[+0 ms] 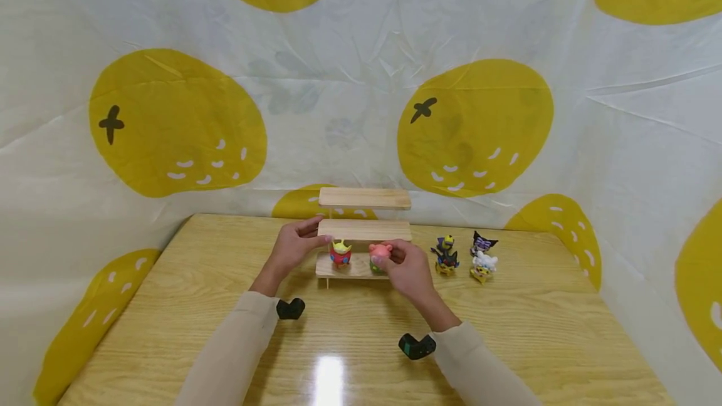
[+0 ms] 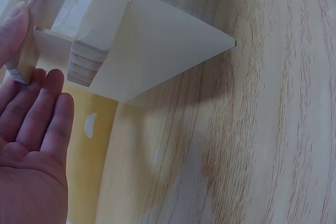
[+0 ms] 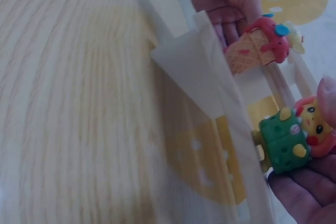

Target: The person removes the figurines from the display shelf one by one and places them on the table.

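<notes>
A three-tier wooden display shelf [image 1: 363, 229] stands on the table near the back. My left hand [image 1: 290, 246] grips the left end of its middle board, with the thumb on one side and the fingers [image 2: 39, 114] on the other. My right hand [image 1: 410, 268] holds a small figurine [image 3: 286, 140] with a pink hood, a yellow face and a green body, at the right part of the bottom board. Left of it on that board stands an ice-cream-cone figurine [image 3: 252, 56] with a red top and blue bits.
Several small figurines stand on the table right of the shelf: a black-eared one [image 1: 447, 260], a white fluffy one [image 1: 484, 265], a purple-and-black one [image 1: 482, 243] and a yellow-and-dark one [image 1: 444, 243]. A white cloth with yellow fruit prints [image 1: 333, 105] hangs behind the wooden table [image 1: 361, 337].
</notes>
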`<state>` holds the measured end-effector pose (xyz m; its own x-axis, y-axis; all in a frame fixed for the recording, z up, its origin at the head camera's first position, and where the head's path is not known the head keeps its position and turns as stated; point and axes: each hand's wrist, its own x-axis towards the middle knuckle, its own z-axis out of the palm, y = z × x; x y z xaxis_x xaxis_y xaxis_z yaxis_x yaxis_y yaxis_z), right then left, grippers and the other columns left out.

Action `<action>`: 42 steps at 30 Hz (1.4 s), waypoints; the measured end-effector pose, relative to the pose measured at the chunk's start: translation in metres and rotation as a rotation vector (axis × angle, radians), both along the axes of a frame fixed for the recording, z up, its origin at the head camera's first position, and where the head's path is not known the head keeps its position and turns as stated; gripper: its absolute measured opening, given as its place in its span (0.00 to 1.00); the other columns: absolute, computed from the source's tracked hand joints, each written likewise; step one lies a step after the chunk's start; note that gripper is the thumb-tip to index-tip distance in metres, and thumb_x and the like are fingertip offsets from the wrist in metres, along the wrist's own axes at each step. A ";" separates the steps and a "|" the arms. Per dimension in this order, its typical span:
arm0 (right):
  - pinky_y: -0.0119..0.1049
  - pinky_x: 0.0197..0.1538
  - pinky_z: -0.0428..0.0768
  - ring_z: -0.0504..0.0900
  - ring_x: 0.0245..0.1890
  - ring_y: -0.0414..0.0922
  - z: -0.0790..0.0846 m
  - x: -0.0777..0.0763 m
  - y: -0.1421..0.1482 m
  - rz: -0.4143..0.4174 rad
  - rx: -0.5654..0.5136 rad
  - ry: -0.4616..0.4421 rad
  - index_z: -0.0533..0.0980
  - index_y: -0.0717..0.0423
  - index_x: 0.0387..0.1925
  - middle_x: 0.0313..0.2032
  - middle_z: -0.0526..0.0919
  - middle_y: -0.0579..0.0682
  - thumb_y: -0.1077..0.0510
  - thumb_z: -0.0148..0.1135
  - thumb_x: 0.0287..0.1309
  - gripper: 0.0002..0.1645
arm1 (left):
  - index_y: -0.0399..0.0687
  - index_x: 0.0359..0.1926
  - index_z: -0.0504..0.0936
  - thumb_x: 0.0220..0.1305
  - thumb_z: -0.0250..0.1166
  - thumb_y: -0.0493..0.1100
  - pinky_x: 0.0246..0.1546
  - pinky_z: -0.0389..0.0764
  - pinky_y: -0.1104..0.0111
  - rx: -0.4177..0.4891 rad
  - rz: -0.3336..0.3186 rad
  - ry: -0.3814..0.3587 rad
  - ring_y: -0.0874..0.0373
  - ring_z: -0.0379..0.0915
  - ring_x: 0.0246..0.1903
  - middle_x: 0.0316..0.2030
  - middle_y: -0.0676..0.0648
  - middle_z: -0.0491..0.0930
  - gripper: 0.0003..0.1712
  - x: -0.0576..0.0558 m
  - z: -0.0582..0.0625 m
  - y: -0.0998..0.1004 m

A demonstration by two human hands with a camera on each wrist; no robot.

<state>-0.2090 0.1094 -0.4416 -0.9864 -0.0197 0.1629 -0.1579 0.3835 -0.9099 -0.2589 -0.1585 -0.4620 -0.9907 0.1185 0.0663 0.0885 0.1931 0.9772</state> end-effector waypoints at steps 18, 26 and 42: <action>0.25 0.38 0.84 0.89 0.44 0.48 0.004 0.006 0.016 0.005 -0.047 -0.031 0.85 0.65 0.52 0.46 0.90 0.64 0.65 0.74 0.61 0.18 | 0.45 0.74 0.74 0.63 0.77 0.49 0.70 0.77 0.53 -0.007 0.004 0.010 0.44 0.70 0.73 0.74 0.40 0.72 0.41 0.001 0.004 0.004; 0.22 0.40 0.83 0.90 0.48 0.53 0.006 0.009 0.030 0.007 -0.044 -0.034 0.85 0.66 0.53 0.48 0.90 0.64 0.64 0.74 0.62 0.18 | 0.46 0.73 0.75 0.63 0.77 0.49 0.70 0.77 0.53 -0.009 0.017 0.003 0.43 0.70 0.73 0.73 0.40 0.72 0.40 0.001 0.004 0.003; 0.21 0.39 0.81 0.89 0.52 0.58 0.010 0.014 0.056 -0.026 0.035 -0.037 0.84 0.68 0.55 0.49 0.89 0.66 0.63 0.74 0.62 0.20 | 0.48 0.74 0.74 0.65 0.76 0.48 0.70 0.77 0.52 -0.014 0.008 0.001 0.43 0.69 0.73 0.74 0.39 0.70 0.39 -0.001 0.002 0.003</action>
